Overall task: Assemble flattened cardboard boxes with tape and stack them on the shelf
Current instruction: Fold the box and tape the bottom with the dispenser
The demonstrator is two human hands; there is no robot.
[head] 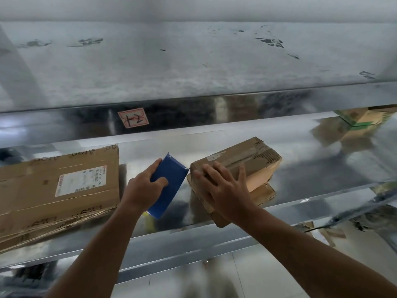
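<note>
Left hand gripped around blue divider; right hand spread flat upon taped cardboard box, tilted on metal shelf, beside large carton.

The head camera looks forward and slightly down, close onto a metal shelf.

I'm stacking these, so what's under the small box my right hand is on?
The small taped box sits on another cardboard piece, its scalloped edges poking out below. The right hand covers its near part.
</note>
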